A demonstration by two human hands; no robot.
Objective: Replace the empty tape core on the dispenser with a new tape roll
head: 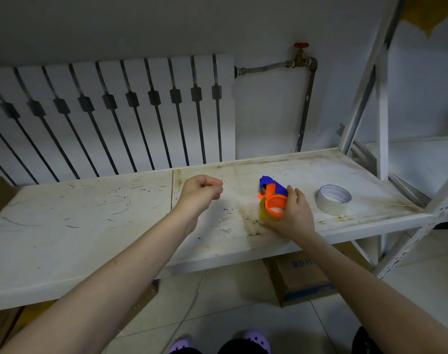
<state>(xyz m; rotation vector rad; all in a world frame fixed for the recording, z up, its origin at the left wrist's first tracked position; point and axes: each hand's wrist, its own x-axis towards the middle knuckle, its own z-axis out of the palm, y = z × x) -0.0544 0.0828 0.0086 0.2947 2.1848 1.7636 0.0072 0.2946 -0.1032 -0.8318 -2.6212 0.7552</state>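
Right hand grips dispenser; left hand closed, apart

Arms: both forearms bare to the frame edge, no sleeves, watch or rings visible.
Shoes: lilac clogs with round holes.
Trousers: dark, probably black; only a sliver shows.

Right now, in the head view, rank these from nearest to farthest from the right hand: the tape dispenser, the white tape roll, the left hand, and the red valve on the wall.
1. Tape dispenser: held on the shelf by the right hand.
2. White tape roll: on the shelf, just to its right.
3. Left hand: a loose fist above the shelf, off to the left.
4. Red valve: high on the back wall.
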